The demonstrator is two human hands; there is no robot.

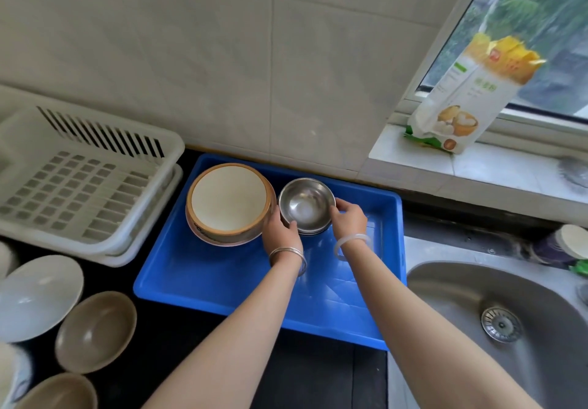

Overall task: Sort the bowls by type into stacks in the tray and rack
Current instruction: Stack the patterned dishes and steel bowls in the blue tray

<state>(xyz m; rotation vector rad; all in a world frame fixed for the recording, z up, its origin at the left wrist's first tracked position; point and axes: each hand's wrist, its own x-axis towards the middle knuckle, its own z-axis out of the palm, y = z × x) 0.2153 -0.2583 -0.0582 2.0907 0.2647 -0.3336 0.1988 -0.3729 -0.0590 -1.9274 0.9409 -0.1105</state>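
Observation:
A blue tray point(197, 281) lies on the dark counter. At its far side stands a stack of steel bowls point(306, 205), and both hands grip it: my left hand point(280, 229) on the near-left rim, my right hand point(348, 217) on the right rim. Left of it in the tray sits a stack of large cream bowls with brown rims point(229, 200). A white plastic rack point(79, 179) stands at the left with no bowls in it. On the counter at the lower left are a white bowl point(36, 297) and two grey-brown bowls point(95, 330), point(60, 391).
A steel sink point(502, 322) with a drain strainer is at the right. A flour bag point(467, 97) leans on the window sill. A jar with a pale lid point(560, 244) stands behind the sink. The tiled wall rises behind the tray.

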